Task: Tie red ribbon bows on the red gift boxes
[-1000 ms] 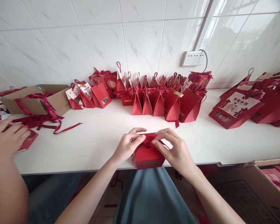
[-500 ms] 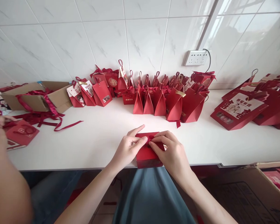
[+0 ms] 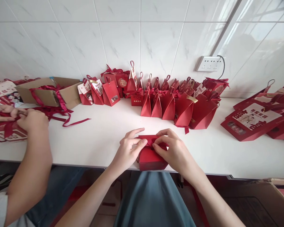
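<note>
A small red gift box (image 3: 152, 160) lies at the table's front edge, right before my body. My left hand (image 3: 130, 148) pinches a dark red ribbon (image 3: 150, 142) on top of it between thumb and bent fingers, one finger stretched out beyond the box. From the other side, my right hand (image 3: 174, 150) grips the same ribbon with thumb and fingertips. The fingers partly hide the ribbon, so how it is looped or knotted cannot be made out.
Several red gift boxes (image 3: 168, 105) with loop handles stand along the tiled wall; more lie at right (image 3: 255, 121). A cardboard box (image 3: 44, 96) holds ribbons at left. A co-worker's hands (image 3: 34, 119) handle a ribboned box. A power strip (image 3: 207, 64) hangs on the wall.
The view has swung left, bringing more of the co-worker's arm and box into sight. My fingertips have drawn slightly apart on the ribbon; the gift box stays in place.
</note>
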Demonstrator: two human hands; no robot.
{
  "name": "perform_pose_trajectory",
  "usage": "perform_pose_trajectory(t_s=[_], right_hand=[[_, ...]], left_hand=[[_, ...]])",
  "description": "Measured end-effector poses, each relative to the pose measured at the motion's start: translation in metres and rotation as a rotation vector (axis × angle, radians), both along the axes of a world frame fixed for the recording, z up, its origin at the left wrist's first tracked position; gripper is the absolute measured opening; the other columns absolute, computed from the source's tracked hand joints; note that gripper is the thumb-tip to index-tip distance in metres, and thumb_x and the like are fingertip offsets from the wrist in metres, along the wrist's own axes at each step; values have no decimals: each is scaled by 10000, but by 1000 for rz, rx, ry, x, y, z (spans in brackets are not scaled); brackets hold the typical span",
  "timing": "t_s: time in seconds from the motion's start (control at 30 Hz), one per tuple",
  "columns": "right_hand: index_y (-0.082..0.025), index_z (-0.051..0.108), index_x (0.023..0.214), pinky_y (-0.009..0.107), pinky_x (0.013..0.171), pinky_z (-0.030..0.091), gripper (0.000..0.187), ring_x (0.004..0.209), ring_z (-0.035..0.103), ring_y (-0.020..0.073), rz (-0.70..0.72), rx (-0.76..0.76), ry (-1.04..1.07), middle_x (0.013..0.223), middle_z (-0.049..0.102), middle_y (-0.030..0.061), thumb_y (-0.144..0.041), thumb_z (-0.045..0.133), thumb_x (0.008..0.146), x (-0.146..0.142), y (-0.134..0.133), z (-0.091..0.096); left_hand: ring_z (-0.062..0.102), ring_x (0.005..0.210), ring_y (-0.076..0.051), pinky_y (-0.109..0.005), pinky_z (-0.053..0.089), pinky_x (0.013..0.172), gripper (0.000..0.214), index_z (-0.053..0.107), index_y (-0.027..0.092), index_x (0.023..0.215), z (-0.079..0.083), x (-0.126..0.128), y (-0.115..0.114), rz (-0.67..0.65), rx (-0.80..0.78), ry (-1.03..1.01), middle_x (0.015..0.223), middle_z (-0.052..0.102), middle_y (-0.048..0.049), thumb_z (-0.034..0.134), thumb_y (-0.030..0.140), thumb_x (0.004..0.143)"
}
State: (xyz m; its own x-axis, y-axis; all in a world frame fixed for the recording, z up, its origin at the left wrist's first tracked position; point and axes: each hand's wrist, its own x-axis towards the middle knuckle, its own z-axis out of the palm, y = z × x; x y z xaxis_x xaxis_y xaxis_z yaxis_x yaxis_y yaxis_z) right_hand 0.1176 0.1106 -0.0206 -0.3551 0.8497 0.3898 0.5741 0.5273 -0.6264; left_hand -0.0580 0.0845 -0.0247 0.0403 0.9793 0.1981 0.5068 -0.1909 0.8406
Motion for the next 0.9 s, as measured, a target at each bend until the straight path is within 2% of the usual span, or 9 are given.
perform_pose_trajectory(t_s=[0.1,0.2,0.3,0.4,0.53,0.63,0.73,0.83,0.9], right_hand=[[-182,657,696,388,813,529,127,911,627,224,38,-30,-117,1052,581,96,-156,604,809,7,4,11],[-184,644,668,427,858,505,155,966,611,248,66,-43,-230,1096,573,100,-130,593,805,12,6,21],[-181,631,672,423,862,499,163,985,606,249,93,-52,-285,1125,561,100,-132,580,818,15,7,26],[-174,615,683,396,869,495,161,1041,588,252,120,-28,-291,1143,545,108,-137,568,833,16,7,27],[-182,601,721,376,864,493,135,1062,578,238,132,-33,-254,1167,528,101,-149,553,843,21,4,24],[-190,581,701,366,857,497,130,1051,586,224,121,-80,-204,1176,530,84,-158,567,827,26,3,19],[-195,611,745,387,879,494,89,1046,593,234,101,-64,-169,1177,538,92,-219,601,830,27,3,16],[-196,645,795,410,895,492,144,1052,594,251,107,-42,-139,1151,560,104,-328,617,846,24,3,14],[-197,645,755,403,891,495,164,1062,592,250,101,-52,-110,1136,572,99,-330,616,847,21,3,13]], left_hand=[[528,1172,-268,-432,443,948,394,680,224,658,-2,-2,-1,42,60,67,1264,586,-39,442,411,909],[581,1041,-235,-396,464,886,311,685,227,707,-7,-1,-3,91,182,150,1074,629,-53,475,344,904],[594,814,-163,-296,494,732,202,650,207,743,-10,3,-8,148,309,203,875,570,-35,524,283,881],[524,610,-95,-227,463,585,141,581,194,770,-11,9,-14,176,344,199,793,494,1,520,253,883],[543,629,-109,-226,453,587,154,517,205,770,-12,16,-19,184,272,168,737,526,15,466,264,903],[568,678,-130,-235,458,613,202,499,210,748,-12,18,-20,212,124,83,744,577,7,438,317,909],[574,684,-139,-239,457,620,236,495,211,721,-8,19,-20,214,-21,-15,732,591,6,444,359,898],[585,712,-151,-246,458,630,235,501,211,721,-5,21,-19,195,-71,-67,757,589,-2,473,384,878],[583,729,-152,-247,459,646,236,493,208,705,-3,21,-18,186,-70,-61,773,569,-3,491,379,868]])
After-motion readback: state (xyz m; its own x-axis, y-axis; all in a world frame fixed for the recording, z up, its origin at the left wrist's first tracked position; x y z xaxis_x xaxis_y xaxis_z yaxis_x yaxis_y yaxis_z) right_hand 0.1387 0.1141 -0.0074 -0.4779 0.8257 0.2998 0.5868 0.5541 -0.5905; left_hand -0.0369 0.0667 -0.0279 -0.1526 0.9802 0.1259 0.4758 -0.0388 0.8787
